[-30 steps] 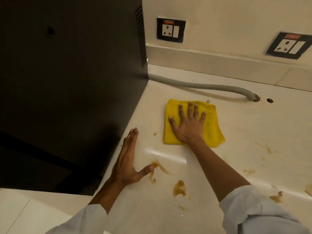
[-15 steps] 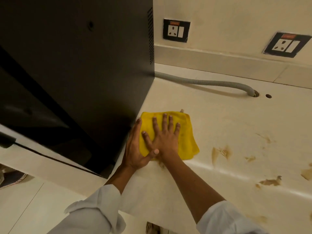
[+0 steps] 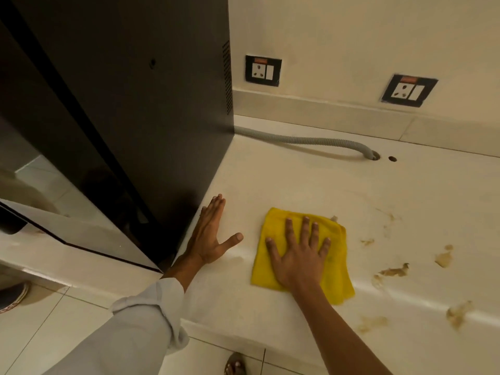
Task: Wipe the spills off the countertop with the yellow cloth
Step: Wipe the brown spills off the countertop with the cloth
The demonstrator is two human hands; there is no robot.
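Note:
A folded yellow cloth (image 3: 336,269) lies flat on the cream countertop (image 3: 297,185) near its front edge. My right hand (image 3: 297,255) presses down on the cloth with fingers spread. My left hand (image 3: 209,234) rests flat on the bare countertop, fingers straight and thumb out, beside the black appliance. Brown spills (image 3: 392,272) spot the counter to the right of the cloth, with more brown spills (image 3: 457,315) along the front edge and faint smears further back. The patch between my two hands looks wiped.
A tall black appliance (image 3: 135,117) stands on the counter's left end. A grey corrugated hose (image 3: 311,140) runs from behind it into a hole in the counter. Two wall sockets (image 3: 263,70) sit above the backsplash. A sandalled foot (image 3: 235,365) shows on the tiled floor.
My right hand slid the cloth from against the appliance and my left hand to the right. The brown stains near my left thumb, seen a second ago, are gone.

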